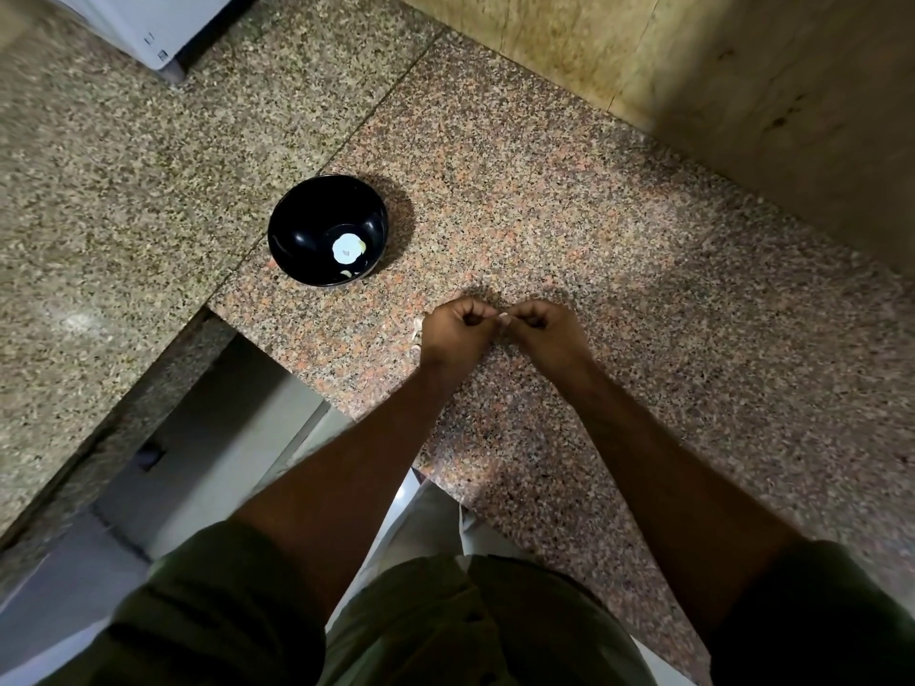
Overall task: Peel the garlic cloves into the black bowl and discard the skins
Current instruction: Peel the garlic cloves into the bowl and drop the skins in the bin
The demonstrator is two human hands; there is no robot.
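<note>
A black bowl (297, 225) stands on the speckled granite counter (569, 205), left of and beyond my hands. Inside it lie a white garlic piece (346, 248) and a small pale bit near the front wall. My left hand (458, 329) and my right hand (539, 329) meet just above the counter with curled fingers. Between their fingertips they pinch a small pale garlic clove (502, 317), mostly hidden by the fingers. Pale skins (417, 329) lie on the counter just left of my left hand.
The counter's front edge runs diagonally below my forearms, with a gap and floor at lower left. A second granite slab (124, 165) joins on the left. A white appliance (148, 27) stands at the far left corner. A tan wall (742, 66) closes the right side.
</note>
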